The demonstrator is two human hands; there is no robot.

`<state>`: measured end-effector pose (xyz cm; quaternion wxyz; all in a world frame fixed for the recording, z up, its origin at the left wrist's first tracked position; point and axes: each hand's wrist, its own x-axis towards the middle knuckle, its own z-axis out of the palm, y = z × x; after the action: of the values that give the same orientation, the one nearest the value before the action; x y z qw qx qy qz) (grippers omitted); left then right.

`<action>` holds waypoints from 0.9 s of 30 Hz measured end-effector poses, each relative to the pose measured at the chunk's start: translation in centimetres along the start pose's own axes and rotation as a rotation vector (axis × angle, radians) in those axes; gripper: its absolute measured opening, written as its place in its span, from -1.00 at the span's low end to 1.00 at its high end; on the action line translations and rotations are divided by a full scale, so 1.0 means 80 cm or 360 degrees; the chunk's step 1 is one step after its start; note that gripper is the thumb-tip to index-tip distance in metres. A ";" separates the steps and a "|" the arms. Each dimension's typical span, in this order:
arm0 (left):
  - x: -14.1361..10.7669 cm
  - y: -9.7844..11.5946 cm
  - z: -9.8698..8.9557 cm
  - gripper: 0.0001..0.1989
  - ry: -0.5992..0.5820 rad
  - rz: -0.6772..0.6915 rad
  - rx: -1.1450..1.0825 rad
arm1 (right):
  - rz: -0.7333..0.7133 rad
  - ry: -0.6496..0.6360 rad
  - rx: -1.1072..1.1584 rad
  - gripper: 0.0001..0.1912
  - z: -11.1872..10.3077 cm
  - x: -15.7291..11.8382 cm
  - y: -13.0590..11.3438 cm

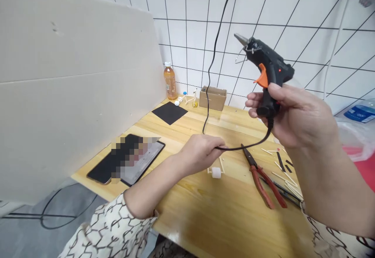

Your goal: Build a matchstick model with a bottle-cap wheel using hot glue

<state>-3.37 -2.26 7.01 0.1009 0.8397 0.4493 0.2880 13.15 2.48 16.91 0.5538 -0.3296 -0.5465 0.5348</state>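
My right hand (304,113) is closed round the lower grip of a black hot glue gun (268,60) with an orange trigger (263,76). The gun is raised above the table, its metal nozzle pointing up and left, and a small red light glows on its side. In my left hand (202,152) the gun's black power cord (246,147) is gripped, and the cord runs on up the tiled wall. Below that hand lies a small stick frame with a white roll-like piece (216,172), partly hidden by my fingers.
Red-handled pliers (263,183) lie at right by scattered thin wooden sticks (285,178). A tablet (143,164), black card (170,112), drink bottle (170,82), stick model (187,98) and cardboard box (213,98) are on the table (205,215). A white panel (79,94) borders the left.
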 end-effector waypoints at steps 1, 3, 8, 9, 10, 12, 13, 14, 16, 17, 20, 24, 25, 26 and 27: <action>-0.012 0.005 -0.008 -0.80 -0.0001 -0.0012 0.0026 | 0.0042 0.0025 -0.0009 -0.91 -0.005 -0.007 0.000; -0.038 0.015 -0.020 -0.77 -0.0127 -0.0012 0.0039 | 0.0109 0.0053 -0.0020 -0.94 -0.017 -0.023 0.005; -0.088 0.031 -0.017 -0.80 -0.0340 0.0112 0.0159 | 0.0268 -0.0015 0.0032 -0.94 -0.045 -0.072 0.040; -0.094 0.030 -0.013 -0.79 -0.0347 0.0145 0.0166 | 0.0305 -0.0031 0.0005 -0.93 -0.048 -0.083 0.047; -0.098 0.029 -0.009 -0.78 -0.0354 0.0167 0.0174 | 0.0351 -0.0037 -0.0014 -0.91 -0.052 -0.093 0.055; -0.103 0.027 0.001 -0.76 -0.0418 0.0158 0.0191 | 0.0396 0.0015 -0.0065 -0.90 -0.059 -0.111 0.067; -0.105 0.026 0.005 -0.76 -0.0452 0.0139 0.0211 | 0.0413 0.0045 -0.0097 -0.88 -0.063 -0.119 0.072; -0.107 0.025 0.010 -0.77 -0.0485 0.0128 0.0232 | 0.0425 0.0087 -0.0138 -0.86 -0.067 -0.126 0.077; -0.109 0.025 0.019 -0.78 -0.0524 0.0154 0.0268 | 0.0503 0.0116 -0.0290 -0.77 -0.077 -0.137 0.085; -0.109 0.025 0.024 -0.77 -0.0519 0.0182 0.0281 | 0.0522 0.0129 -0.0374 -0.75 -0.082 -0.141 0.088; -0.108 0.026 0.038 -0.76 -0.0424 0.0290 0.0298 | 0.0498 0.0143 -0.0670 -0.76 -0.095 -0.151 0.093; -0.106 0.024 0.051 -0.78 -0.0358 0.0307 0.0319 | 0.0482 0.0009 -0.1087 -0.72 -0.105 -0.163 0.094; -0.106 0.023 0.054 -0.78 -0.0354 0.0289 0.0327 | 0.0481 0.0014 -0.1158 -0.72 -0.106 -0.166 0.095; -0.106 0.022 0.056 -0.78 -0.0349 0.0269 0.0329 | 0.0474 0.0030 -0.1206 -0.73 -0.106 -0.168 0.095; -0.106 0.021 0.059 -0.78 -0.0343 0.0245 0.0325 | 0.0461 0.0046 -0.1230 -0.76 -0.107 -0.169 0.096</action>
<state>-3.13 -9.70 0.56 0.0402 0.9035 0.3971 0.1560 21.83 -6.93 4.62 0.3158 -0.5942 -0.6472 0.3582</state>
